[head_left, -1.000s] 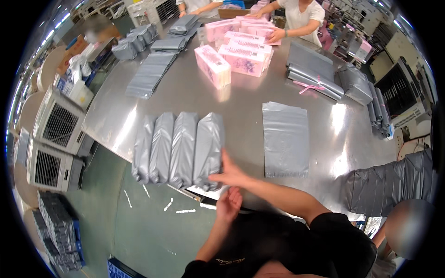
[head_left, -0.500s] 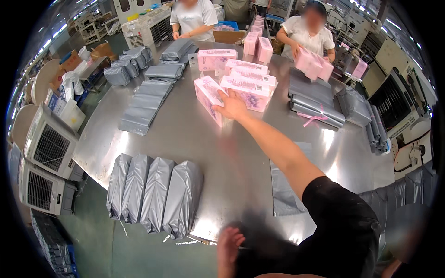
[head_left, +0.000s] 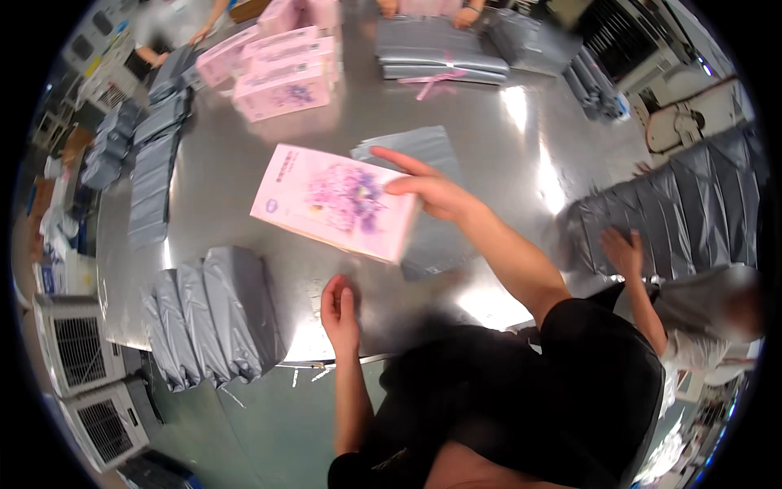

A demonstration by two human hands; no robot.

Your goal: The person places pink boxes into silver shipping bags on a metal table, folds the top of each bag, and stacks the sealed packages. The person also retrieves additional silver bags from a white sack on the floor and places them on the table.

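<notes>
My right hand (head_left: 436, 189) grips the right end of a pink box (head_left: 330, 196) printed with flowers and holds it above the steel table (head_left: 220, 187). The box is tilted, its broad face turned up. Partly behind the box and hand lies a flat stack of grey plastic bags (head_left: 428, 147). My left hand (head_left: 340, 314) hovers by the table's near edge, fingers loosely curled and apart from the thumb, with nothing visible in it. Several more pink boxes (head_left: 281, 94) stand grouped at the far left-centre.
Filled grey packages (head_left: 236, 314) stand in a row at the near left. Folded grey bags (head_left: 151, 191) lie along the left edge; a bundle tied with pink ribbon (head_left: 444, 72) lies at the back. At right, a co-worker's hand (head_left: 623, 253) touches a row of grey packages (head_left: 676, 212).
My right hand has lifted one pink box from the group and brought it nearer. My left hand has risen to the table's near edge. The view has turned to the right.
</notes>
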